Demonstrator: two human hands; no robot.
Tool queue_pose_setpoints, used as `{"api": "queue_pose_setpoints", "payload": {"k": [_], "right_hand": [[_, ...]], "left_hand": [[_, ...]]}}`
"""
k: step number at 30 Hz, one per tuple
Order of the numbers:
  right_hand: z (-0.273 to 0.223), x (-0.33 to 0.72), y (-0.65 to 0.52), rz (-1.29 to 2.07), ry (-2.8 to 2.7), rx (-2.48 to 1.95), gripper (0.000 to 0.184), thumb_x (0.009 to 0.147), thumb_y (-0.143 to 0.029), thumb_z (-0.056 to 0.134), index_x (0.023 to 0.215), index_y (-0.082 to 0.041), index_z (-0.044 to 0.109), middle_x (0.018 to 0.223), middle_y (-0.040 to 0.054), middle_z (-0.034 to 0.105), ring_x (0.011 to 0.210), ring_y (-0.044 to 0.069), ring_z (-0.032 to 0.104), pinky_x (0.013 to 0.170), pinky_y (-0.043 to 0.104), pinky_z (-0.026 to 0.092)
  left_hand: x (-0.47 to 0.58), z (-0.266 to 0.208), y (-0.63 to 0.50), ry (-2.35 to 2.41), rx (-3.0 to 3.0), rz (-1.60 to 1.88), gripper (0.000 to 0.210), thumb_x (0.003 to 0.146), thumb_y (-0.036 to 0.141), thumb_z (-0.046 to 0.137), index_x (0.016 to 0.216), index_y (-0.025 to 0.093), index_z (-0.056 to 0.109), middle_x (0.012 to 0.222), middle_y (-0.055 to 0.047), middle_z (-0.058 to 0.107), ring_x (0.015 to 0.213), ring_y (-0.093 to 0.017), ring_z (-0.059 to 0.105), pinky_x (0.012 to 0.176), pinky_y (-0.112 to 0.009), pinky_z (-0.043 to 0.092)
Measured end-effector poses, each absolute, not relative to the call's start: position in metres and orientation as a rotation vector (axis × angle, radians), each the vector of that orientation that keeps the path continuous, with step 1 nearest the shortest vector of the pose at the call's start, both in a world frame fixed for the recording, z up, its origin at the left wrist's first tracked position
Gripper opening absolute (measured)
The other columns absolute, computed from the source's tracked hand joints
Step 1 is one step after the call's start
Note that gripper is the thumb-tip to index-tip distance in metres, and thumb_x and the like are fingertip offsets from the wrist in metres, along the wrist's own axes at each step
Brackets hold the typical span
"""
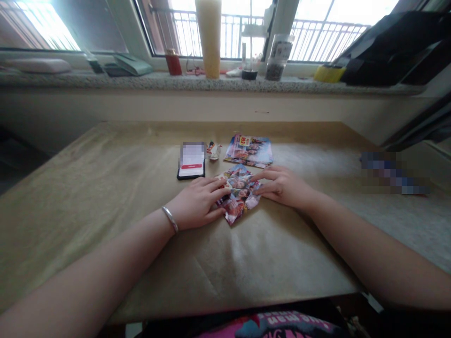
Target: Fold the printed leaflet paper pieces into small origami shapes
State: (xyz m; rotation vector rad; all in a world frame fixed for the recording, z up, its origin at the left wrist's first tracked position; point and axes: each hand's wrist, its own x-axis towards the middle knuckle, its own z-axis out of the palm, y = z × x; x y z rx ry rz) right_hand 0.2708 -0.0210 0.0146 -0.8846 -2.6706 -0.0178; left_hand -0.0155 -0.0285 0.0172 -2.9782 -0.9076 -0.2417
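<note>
A colourful printed sheet of paper [241,193], folded into a diamond-like shape, lies flat on the table in front of me. My left hand [199,203], with a silver bangle at its wrist, rests on the sheet's left edge, fingers stretched out. On the opposite edge lie the outstretched fingers of my right hand [282,187]. Just behind the sheet sits a stack of similar printed sheets [249,149]. A small folded paper piece [213,150] stands left of that stack. Beside it a smartphone [191,160] lies with its screen lit.
A tan cloth [105,206] covers the table. At the far right lies a blurred dark-blue item [392,173]. Along the windowsill [141,83] stand a tall yellowish cylinder [208,40], a red container [173,62], a clear container [278,57] and a black bag [391,49].
</note>
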Motion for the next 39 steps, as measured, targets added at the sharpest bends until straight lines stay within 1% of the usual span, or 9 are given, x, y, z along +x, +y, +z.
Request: {"api": "queue_pose_setpoints", "payload": {"k": [4, 7, 11, 14, 19, 22, 26, 32, 39], "right_hand": [[0.014, 0.271, -0.019, -0.18, -2.652, -0.992, 0.025, 0.089, -0.025, 0.052, 0.097, -0.033, 0.074, 0.105, 0.0036, 0.067, 0.09, 0.02, 0.058, 0.081, 0.037, 0.046], [0.011, 0.271, -0.016, -0.194, -2.616, -1.083, 0.028, 0.088, -0.021, 0.05, 0.1, -0.031, 0.073, 0.104, 0.0055, 0.067, 0.089, 0.021, 0.059, 0.08, 0.037, 0.047], [0.007, 0.272, -0.014, -0.093, -2.584, -1.068, 0.03, 0.086, -0.016, 0.05, 0.102, -0.027, 0.072, 0.105, 0.0042, 0.07, 0.097, 0.022, 0.06, 0.089, 0.04, 0.046], [0.008, 0.273, -0.015, 0.005, -2.57, -0.99, 0.022, 0.081, -0.016, 0.054, 0.091, -0.025, 0.072, 0.103, 0.0019, 0.071, 0.105, 0.021, 0.06, 0.095, 0.04, 0.045], [0.014, 0.274, -0.018, 0.143, -2.603, -0.932, 0.007, 0.078, -0.021, 0.059, 0.078, -0.022, 0.066, 0.107, 0.0045, 0.069, 0.103, 0.02, 0.062, 0.09, 0.037, 0.048], [0.015, 0.274, -0.018, 0.184, -2.609, -0.899, 0.007, 0.079, -0.023, 0.059, 0.081, -0.022, 0.066, 0.107, 0.005, 0.069, 0.102, 0.02, 0.062, 0.091, 0.038, 0.047], [0.012, 0.271, -0.019, 0.218, -2.535, -0.835, 0.01, 0.08, -0.021, 0.059, 0.085, -0.024, 0.067, 0.11, 0.0047, 0.068, 0.111, 0.021, 0.057, 0.099, 0.041, 0.042], [0.007, 0.269, -0.018, 0.363, -2.594, -0.795, 0.014, 0.081, -0.018, 0.056, 0.086, -0.022, 0.068, 0.111, 0.006, 0.067, 0.106, 0.018, 0.059, 0.093, 0.036, 0.047], [0.009, 0.268, -0.019, 0.324, -2.584, -0.805, 0.011, 0.08, -0.017, 0.057, 0.082, -0.022, 0.066, 0.106, 0.0053, 0.069, 0.098, 0.018, 0.063, 0.089, 0.035, 0.046]], "left_hand": [[-0.013, 0.021, -0.034, -0.899, -2.95, -0.208, 0.049, 0.09, 0.051, 0.044, 0.13, 0.024, 0.049, 0.131, -0.008, 0.051, 0.116, -0.028, 0.048, 0.099, -0.044, 0.037], [-0.011, 0.024, -0.036, -0.908, -2.939, -0.203, 0.044, 0.093, 0.049, 0.04, 0.129, 0.027, 0.051, 0.122, -0.007, 0.056, 0.106, -0.024, 0.051, 0.094, -0.041, 0.039], [-0.011, 0.025, -0.034, -0.928, -2.909, -0.249, 0.035, 0.095, 0.041, 0.038, 0.12, 0.029, 0.059, 0.105, -0.006, 0.061, 0.091, -0.02, 0.054, 0.084, -0.036, 0.043], [-0.012, 0.023, -0.033, -0.976, -2.899, -0.291, 0.031, 0.094, 0.035, 0.04, 0.114, 0.027, 0.063, 0.094, -0.006, 0.061, 0.084, -0.018, 0.055, 0.078, -0.034, 0.046], [-0.012, 0.014, -0.03, -0.976, -3.03, -0.414, 0.029, 0.091, 0.029, 0.046, 0.115, 0.02, 0.06, 0.114, -0.008, 0.057, 0.106, -0.021, 0.053, 0.094, -0.037, 0.045], [-0.012, 0.01, -0.028, -1.017, -3.077, -0.435, 0.033, 0.09, 0.03, 0.048, 0.119, 0.016, 0.056, 0.125, -0.01, 0.053, 0.116, -0.022, 0.049, 0.101, -0.039, 0.042], [-0.013, 0.01, -0.026, -1.011, -3.113, -0.392, 0.042, 0.09, 0.03, 0.047, 0.131, 0.02, 0.047, 0.134, -0.009, 0.049, 0.126, -0.024, 0.043, 0.107, -0.042, 0.036], [-0.016, 0.014, -0.026, -1.182, -3.085, -0.386, 0.07, 0.082, 0.034, 0.057, 0.143, 0.015, 0.028, 0.138, -0.013, 0.045, 0.125, -0.026, 0.043, 0.106, -0.042, 0.037], [-0.018, 0.01, -0.021, -1.25, -3.055, -0.4, 0.071, 0.083, 0.02, 0.048, 0.146, 0.012, 0.018, 0.135, -0.012, 0.05, 0.121, -0.023, 0.046, 0.104, -0.038, 0.039]]}}
